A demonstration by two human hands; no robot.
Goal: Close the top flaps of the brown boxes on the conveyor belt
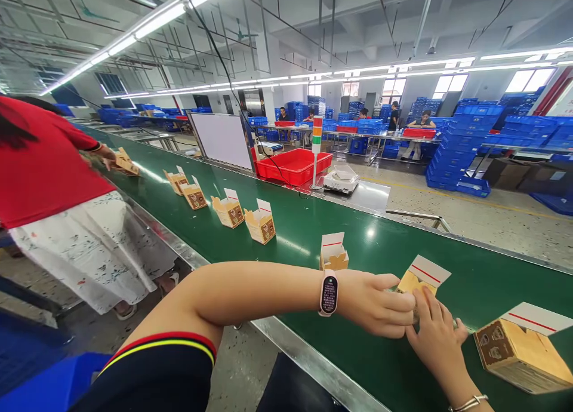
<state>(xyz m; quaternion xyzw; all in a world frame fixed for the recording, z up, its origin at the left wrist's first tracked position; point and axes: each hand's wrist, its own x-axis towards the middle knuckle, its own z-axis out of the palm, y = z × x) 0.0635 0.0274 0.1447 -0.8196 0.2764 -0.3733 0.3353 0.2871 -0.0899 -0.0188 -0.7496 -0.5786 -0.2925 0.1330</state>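
Note:
Both my hands meet at a small brown cardboard box (pixel 416 282) on the green conveyor belt (pixel 380 227); its white flap with a red stripe stands up. My left hand (pixel 376 301), with a smart band at the wrist, grips the box's near left side, fingers closed against it. Bent over the box's front is my right hand (pixel 434 328), a bracelet on its wrist, fingertips pressed on the top edge. A small pale bit shows by the right fingers, too hidden to name. Right of that hand sits another box (pixel 519 346), its flap raised.
More open boxes (pixel 261 224) stand in a line along the belt to the left. A person in a red top (pixel 49 161) reaches over the belt there. Across it are a red bin (pixel 290 167), a signal light (pixel 317 140), a scale (pixel 341 180) and stacked blue crates (pixel 465 143).

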